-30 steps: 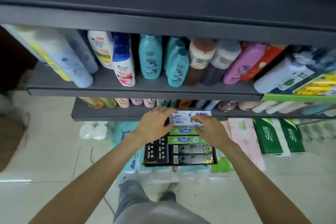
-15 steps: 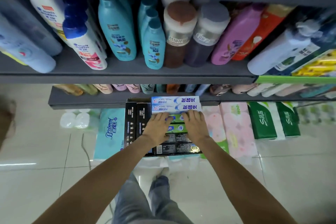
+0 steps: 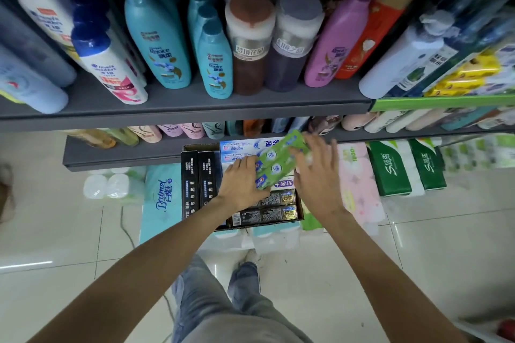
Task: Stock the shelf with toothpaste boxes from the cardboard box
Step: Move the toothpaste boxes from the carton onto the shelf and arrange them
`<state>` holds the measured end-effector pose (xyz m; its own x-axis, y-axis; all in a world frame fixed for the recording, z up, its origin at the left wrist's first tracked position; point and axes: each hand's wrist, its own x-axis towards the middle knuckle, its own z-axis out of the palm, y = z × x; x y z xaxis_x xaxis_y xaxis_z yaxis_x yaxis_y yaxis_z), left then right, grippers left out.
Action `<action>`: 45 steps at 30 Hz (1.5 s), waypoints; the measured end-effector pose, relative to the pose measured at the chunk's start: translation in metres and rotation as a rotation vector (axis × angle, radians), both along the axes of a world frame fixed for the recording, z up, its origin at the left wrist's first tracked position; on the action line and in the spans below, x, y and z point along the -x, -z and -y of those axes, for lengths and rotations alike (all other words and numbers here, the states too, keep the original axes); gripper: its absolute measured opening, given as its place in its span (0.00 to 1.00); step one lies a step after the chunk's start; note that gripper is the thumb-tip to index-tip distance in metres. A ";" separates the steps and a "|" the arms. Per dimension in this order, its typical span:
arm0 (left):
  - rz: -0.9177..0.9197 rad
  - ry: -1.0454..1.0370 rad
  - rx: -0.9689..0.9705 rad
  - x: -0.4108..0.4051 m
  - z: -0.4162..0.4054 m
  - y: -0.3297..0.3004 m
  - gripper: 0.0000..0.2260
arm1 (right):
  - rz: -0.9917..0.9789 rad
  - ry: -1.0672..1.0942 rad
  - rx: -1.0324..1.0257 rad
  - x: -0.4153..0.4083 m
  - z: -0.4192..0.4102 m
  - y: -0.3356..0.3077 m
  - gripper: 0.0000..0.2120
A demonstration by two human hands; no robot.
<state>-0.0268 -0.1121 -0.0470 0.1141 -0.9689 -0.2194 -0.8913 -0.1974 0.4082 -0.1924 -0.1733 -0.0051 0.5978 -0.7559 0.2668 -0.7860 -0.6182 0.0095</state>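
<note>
**Toothpaste boxes: green pair lifting out of the carton**

Toothpaste boxes (image 3: pixel 274 164), the two green ones, sit tilted above the cardboard box (image 3: pixel 299 205), under the lower shelf (image 3: pixel 122 152). Left hand (image 3: pixel 242 182) grips their near end, fingers curled on it. Right hand (image 3: pixel 317 175) is at the far end with fingers spread; blurred, so can't tell if it grips. Judgement: pinch both ends, keep the pair together, level them, clear the shelf lip before sliding in. Both forearms reach forward and down, wrists roughly level.
</note>
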 end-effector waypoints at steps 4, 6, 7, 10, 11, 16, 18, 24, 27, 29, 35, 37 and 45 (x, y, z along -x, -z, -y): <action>-0.571 -0.335 -0.106 0.002 -0.004 -0.039 0.27 | 0.801 0.380 -0.751 0.001 -0.031 -0.046 0.21; -0.724 -0.394 -0.085 0.003 -0.009 -0.056 0.28 | 1.029 0.493 -1.211 -0.011 -0.042 -0.062 0.21; -0.753 -0.385 -0.062 0.004 -0.012 -0.064 0.29 | 1.102 0.506 -1.330 -0.017 -0.044 -0.067 0.21; -0.701 -0.278 -0.010 0.008 -0.025 -0.089 0.32 | 1.221 0.465 -1.352 -0.034 -0.047 -0.081 0.20; -0.675 -0.250 0.001 0.007 -0.029 -0.097 0.33 | 1.229 0.453 -1.318 -0.038 -0.046 -0.084 0.19; -0.883 -0.412 0.090 -0.018 -0.046 -0.141 0.33 | 1.427 0.339 -1.476 -0.039 -0.045 -0.110 0.21; -0.939 -0.511 0.129 -0.034 -0.056 -0.152 0.27 | 1.554 0.306 -1.558 -0.038 -0.042 -0.123 0.20; -0.981 -0.545 0.287 -0.077 -0.087 -0.186 0.25 | 1.381 0.144 -1.609 -0.041 -0.038 -0.182 0.26; -0.937 -0.535 0.438 -0.096 -0.096 -0.208 0.28 | 1.181 -0.019 -1.461 -0.055 -0.032 -0.222 0.23; -0.818 -0.491 0.526 -0.112 -0.098 -0.227 0.29 | 1.103 -0.173 -1.386 -0.070 -0.022 -0.253 0.21; -0.682 -0.491 0.643 -0.183 -0.073 -0.289 0.20 | 0.592 -0.466 -0.574 -0.154 0.024 -0.338 0.21; -0.703 -0.538 0.677 -0.213 -0.061 -0.306 0.16 | 0.481 -0.468 -0.427 -0.196 0.048 -0.354 0.26; -1.317 -0.530 0.743 -0.325 -0.018 -0.366 0.16 | 0.052 -0.396 -0.068 -0.383 0.132 -0.360 0.31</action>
